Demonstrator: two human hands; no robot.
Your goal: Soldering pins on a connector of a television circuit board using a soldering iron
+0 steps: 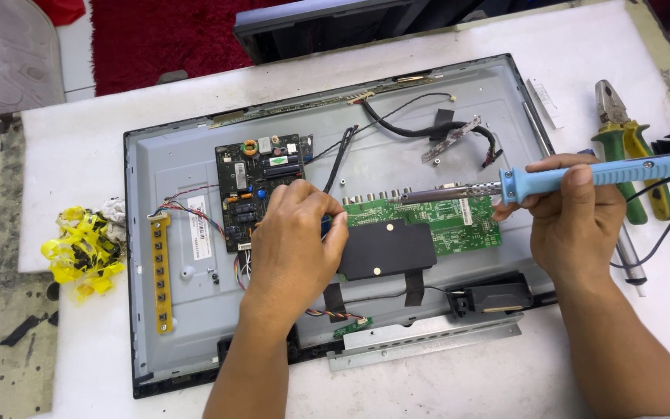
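An opened flat screen set lies face down, its grey metal back panel (pixel 180 163) showing. My right hand (pixel 571 221) grips a soldering iron with a blue handle (pixel 606 172); its metal tip points left over the top edge of the green main circuit board (pixel 459 225). My left hand (pixel 296 244) rests on the panel between a dark power board (pixel 253 182) and the green board, fingers curled by a black cable (pixel 341 155). What the fingers pinch is hidden.
A yellow button strip (pixel 162 271) sits at the panel's left. Crumpled yellow tape (pixel 79 248) lies on the white table. Green-handled pliers (pixel 622 143) lie at the right. A loose metal bracket (pixel 420 345) lies below the panel. A dark frame (pixel 312 27) stands behind.
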